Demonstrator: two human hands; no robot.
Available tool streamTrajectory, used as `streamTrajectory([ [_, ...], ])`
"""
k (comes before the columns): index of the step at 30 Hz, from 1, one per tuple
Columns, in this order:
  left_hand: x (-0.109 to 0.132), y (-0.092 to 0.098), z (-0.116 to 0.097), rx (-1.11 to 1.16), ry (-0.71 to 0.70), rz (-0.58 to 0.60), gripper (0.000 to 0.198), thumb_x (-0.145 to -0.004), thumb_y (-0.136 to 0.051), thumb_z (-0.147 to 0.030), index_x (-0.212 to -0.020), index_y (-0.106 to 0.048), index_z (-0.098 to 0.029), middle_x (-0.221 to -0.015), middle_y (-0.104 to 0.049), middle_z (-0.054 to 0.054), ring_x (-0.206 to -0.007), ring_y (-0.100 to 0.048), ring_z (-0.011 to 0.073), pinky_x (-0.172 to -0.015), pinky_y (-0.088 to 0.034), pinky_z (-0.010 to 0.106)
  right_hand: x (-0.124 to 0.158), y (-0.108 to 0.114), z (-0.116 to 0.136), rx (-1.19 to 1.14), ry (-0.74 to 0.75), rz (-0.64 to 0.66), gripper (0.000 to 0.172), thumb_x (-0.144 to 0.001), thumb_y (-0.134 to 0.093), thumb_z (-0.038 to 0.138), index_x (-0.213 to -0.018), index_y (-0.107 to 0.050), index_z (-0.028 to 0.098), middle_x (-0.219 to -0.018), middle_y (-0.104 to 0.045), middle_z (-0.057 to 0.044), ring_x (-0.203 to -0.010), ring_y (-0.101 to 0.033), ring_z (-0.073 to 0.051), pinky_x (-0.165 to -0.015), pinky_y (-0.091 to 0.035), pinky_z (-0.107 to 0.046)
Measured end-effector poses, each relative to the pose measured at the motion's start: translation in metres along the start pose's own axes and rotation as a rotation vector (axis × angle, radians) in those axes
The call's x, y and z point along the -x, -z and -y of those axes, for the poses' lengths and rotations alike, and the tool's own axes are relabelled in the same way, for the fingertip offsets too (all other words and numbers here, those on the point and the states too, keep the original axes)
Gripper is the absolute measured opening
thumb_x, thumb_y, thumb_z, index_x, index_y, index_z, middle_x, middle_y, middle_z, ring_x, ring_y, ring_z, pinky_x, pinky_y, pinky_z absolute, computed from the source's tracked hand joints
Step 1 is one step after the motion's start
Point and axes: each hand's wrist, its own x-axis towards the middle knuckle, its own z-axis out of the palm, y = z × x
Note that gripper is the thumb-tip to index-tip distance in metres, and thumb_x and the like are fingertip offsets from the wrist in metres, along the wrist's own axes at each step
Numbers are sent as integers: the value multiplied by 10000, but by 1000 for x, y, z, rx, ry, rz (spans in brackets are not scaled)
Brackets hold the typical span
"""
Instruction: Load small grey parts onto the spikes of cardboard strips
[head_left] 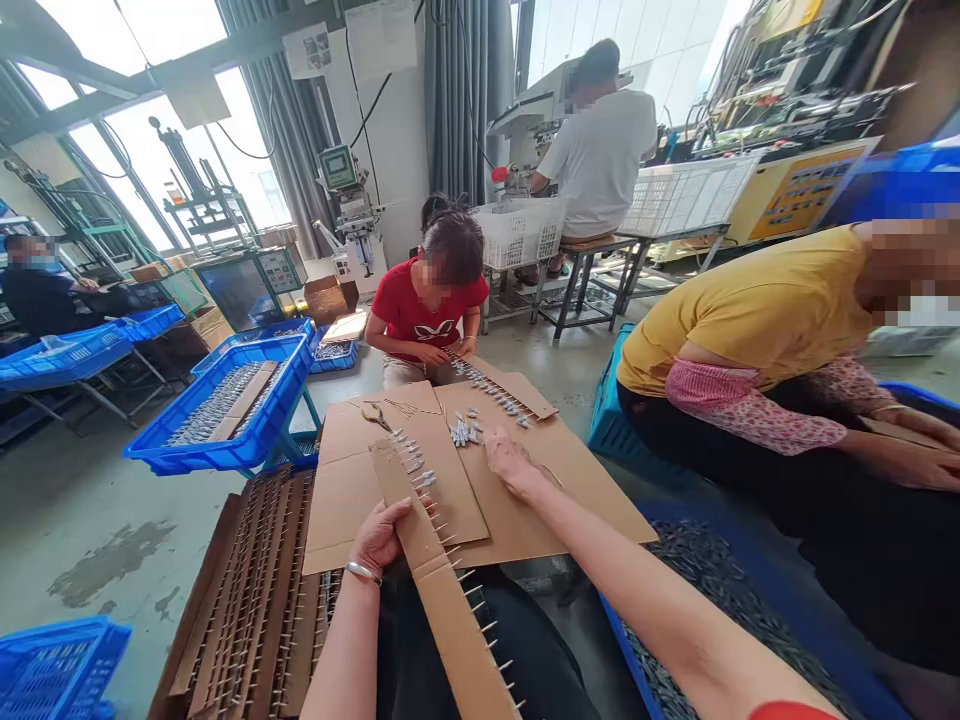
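Observation:
My left hand (381,535) is closed around a long cardboard strip (439,590) that slants from my lap toward the table. Thin pointed sticks stand out along the strip's right edge. Small grey-white pieces (412,455) sit on the sticks at its far end, while the nearer sticks are bare. Over the cardboard sheet (555,490), my right hand (510,462) is beside a small pile of loose grey pieces (466,430). Its fingers are drawn together, and whatever is between them is hidden. Pliers (376,416) lie beyond the strip's far end.
Opposite, a person in red (431,310) handles another studded strip (502,388). A person in yellow (720,310) bends at the right, near a blue bin (626,650) of dark pieces. Stacked strips (247,590) lie at lower left, below a blue tray (150,452).

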Motion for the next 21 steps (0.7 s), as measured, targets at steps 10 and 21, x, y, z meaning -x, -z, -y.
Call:
streamTrajectory([
  [10, -1, -3, 4, -61, -86, -109, 321, -713, -802, -129, -1017, -710, -80, -946, -800, 151, -851, -760, 265, -812, -608, 374, 75, -43, 40, -975, 15, -64, 376, -883, -553, 502, -1026, -631, 164, -824, -726, -61, -708, -710, -186, -593, -556, -279],
  [21, -3, -1, 5, -66, -64, -84, 303, -708, -775, -142, -1001, -740, -74, -949, -799, 162, -819, -755, 265, -788, -599, 369, 85, -57, 68, -1400, -69, 46, 442, -658, -793, 537, -858, -676, 160, -786, -731, -51, -710, -692, -194, -515, -478, -228],
])
